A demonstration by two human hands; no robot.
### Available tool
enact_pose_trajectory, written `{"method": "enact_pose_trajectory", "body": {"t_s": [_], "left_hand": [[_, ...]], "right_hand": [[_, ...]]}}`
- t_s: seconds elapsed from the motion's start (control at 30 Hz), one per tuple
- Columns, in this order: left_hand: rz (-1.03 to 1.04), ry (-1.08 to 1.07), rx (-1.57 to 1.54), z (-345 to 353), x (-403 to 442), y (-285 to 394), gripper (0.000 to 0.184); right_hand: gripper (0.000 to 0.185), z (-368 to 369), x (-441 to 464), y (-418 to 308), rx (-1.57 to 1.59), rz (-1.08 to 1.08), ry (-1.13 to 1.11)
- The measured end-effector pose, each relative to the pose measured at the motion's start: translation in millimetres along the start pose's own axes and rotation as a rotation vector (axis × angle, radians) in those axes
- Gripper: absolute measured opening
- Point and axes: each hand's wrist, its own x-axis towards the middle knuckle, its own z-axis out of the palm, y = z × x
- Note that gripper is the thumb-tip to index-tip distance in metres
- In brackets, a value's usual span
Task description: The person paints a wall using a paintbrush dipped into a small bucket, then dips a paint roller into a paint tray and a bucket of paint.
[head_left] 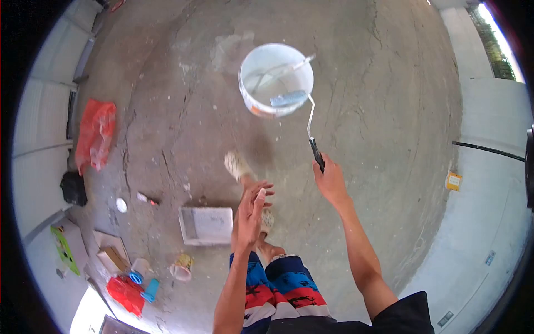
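My right hand (pixel 330 179) is closed around the black handle of a paint roller (pixel 310 119). The roller's pale blue sleeve (pixel 288 98) lies over the near rim of a white bucket (pixel 245 86), at its inner side. Inside the bucket a stick or tool with a pale shaft (pixel 289 68) leans against the far right rim; its lower end is hard to make out. My left hand (pixel 253 212) hangs in the air above my legs, fingers stretched out, holding nothing. Below it and to the left, a whitish rectangular tray (pixel 206 242) rests on the floor.
Cracked concrete floor (pixel 384 111) surrounds the bucket. On the left lie a red plastic bag (pixel 95 133), a black bag (pixel 73 188), a white lid (pixel 121 205), a tipped small pail (pixel 181 268) and a blue roll (pixel 150 290). A white wall (pixel 492 195) runs along the right.
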Motion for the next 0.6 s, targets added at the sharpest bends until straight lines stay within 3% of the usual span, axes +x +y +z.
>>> {"method": "enact_pose_trajectory", "body": {"t_s": [0.13, 0.17, 0.2, 0.23, 0.3, 0.43, 0.6], "left_hand": [[-0.038, 0.017, 0.228, -16.9, 122.7, -12.3, 0.043], [-0.010, 0.012, 0.236, -23.0, 171.4, -10.7, 0.043], [0.175, -0.008, 0.492, -28.9, 203.3, -11.7, 0.044], [0.333, -0.031, 0.747, -35.7, 218.0, -14.4, 0.046], [0.338, 0.008, 0.893, -34.2, 256.5, -7.6, 0.054], [0.264, -0.021, 1.126, -27.8, 299.1, -2.0, 0.059], [-0.014, -0.141, 1.313, -15.0, 324.6, -17.1, 0.069]], "right_hand": [[0.026, -3.4, 138.5, 7.3, -0.113, 0.052, -0.125], [0.024, 9.4, 183.9, 22.1, -0.255, -0.063, -0.171], [0.023, 25.1, 209.1, 36.2, -0.398, -0.151, -0.255], [0.022, 42.7, 237.0, 40.8, -0.438, -0.097, -0.328], [0.020, 70.4, 302.2, 43.3, -0.547, -0.048, -0.417], [0.020, 121.4, 352.3, 65.7, -0.584, -0.044, -0.461], [0.021, 156.6, 371.2, 81.1, -0.560, 0.032, -0.614]]}}
